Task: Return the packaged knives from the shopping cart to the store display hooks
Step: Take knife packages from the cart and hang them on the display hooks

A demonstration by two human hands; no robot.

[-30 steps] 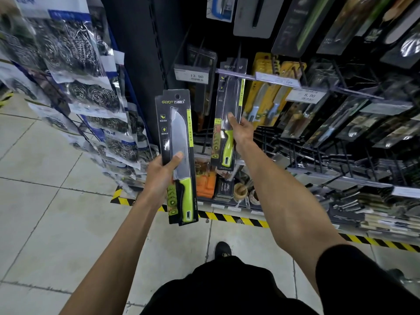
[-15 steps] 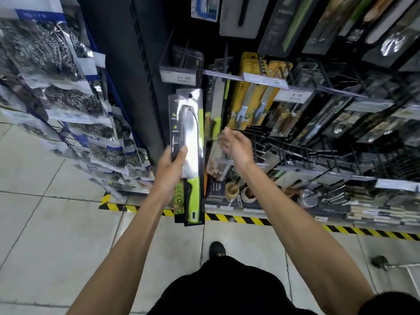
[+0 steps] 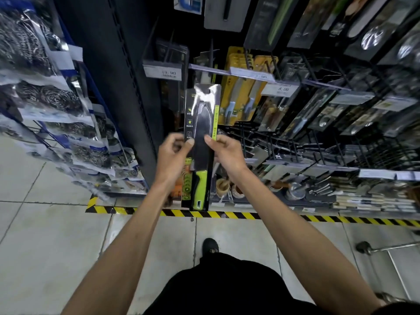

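Observation:
A packaged knife (image 3: 201,142) with a black card and a lime-green handle stands upright in front of the display. My left hand (image 3: 173,156) pinches its left edge at mid height. My right hand (image 3: 225,153) grips its right edge at the same height. The top of the pack sits just below the display hook (image 3: 210,54) beside the 13.90 price tag (image 3: 168,73). Another knife pack hangs behind it, mostly hidden. Only a wheel and a bar of the shopping cart (image 3: 372,248) show at the lower right.
Yellow-carded knives (image 3: 241,94) and more packaged utensils hang on hooks to the right. Bagged steel scourers (image 3: 56,96) hang on a rack at the left. A dark upright post (image 3: 118,76) separates them. Black-and-yellow tape (image 3: 227,214) marks the shelf base on the tiled floor.
My right hand let go of the knife pack hanging on the hook and came onto the pack in my left hand. That pack has moved right and up toward the hook.

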